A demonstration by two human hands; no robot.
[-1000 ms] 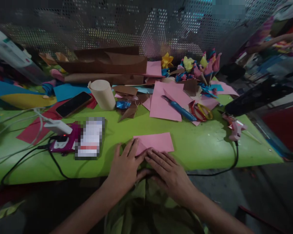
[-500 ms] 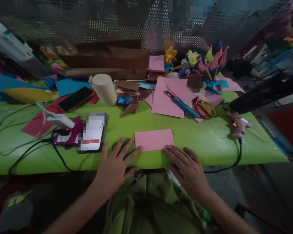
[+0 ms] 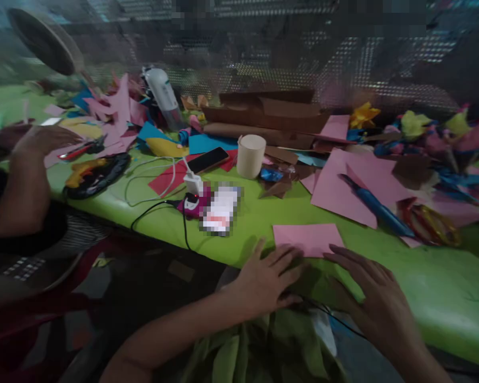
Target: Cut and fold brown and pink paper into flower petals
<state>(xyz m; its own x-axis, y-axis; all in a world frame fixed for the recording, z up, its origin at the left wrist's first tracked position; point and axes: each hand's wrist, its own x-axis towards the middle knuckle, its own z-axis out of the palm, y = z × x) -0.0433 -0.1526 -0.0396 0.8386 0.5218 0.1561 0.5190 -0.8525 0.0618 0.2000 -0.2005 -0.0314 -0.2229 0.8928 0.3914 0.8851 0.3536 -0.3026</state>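
Note:
A small pink paper rectangle [image 3: 307, 238] lies flat at the front of the green table. My left hand [image 3: 265, 279] is open, fingers spread, with its fingertips over the paper's lower left edge. At the lower right corner rest the fingertips of my right hand [image 3: 377, 290], also open, its fingers stretched out. Neither hand grips the paper. Beyond it lie a larger pink sheet [image 3: 327, 191], a blue cutter-like tool [image 3: 377, 205] and scissors with red and yellow handles [image 3: 431, 223].
Left of the paper are a lit phone [image 3: 222, 210], a purple power strip [image 3: 197, 205] with cables and a dark phone [image 3: 208, 159]. Behind stand a beige paper roll [image 3: 251, 157], brown paper [image 3: 263, 114] and paper flowers [image 3: 415, 125]. Another person's arm [image 3: 27, 181] rests at the far left.
The view has swung left, bringing another person's arm and more scraps into sight, while the glue gun has left it. My hands stay open at the paper's lower edge.

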